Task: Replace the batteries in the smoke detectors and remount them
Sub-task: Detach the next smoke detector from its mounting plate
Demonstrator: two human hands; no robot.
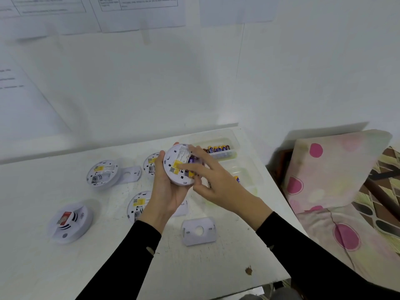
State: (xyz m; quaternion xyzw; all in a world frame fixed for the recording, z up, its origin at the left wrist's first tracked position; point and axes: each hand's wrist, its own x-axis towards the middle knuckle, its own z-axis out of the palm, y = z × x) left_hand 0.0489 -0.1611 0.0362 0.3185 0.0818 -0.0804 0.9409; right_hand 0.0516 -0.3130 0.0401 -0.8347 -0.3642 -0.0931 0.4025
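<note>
My left hand (166,191) holds a round white smoke detector (176,164) above the table, its back side with a yellow label facing me. A purple battery (191,160) sits in its compartment. My right hand (213,180) lies over the detector's right half, fingers spread and pressing on the battery area. Three more detectors lie back-up on the table: one at the left (102,173), one behind my left hand (149,162), one under my left wrist (137,204). Another detector (69,220) lies face-up at the near left.
A clear plastic tray (238,144) at the table's far right holds several batteries (217,148). A white mounting plate (198,230) lies near the front, another (131,174) beside the left detector. A dotted cushion (324,169) stands right of the table edge. Papers hang on the wall.
</note>
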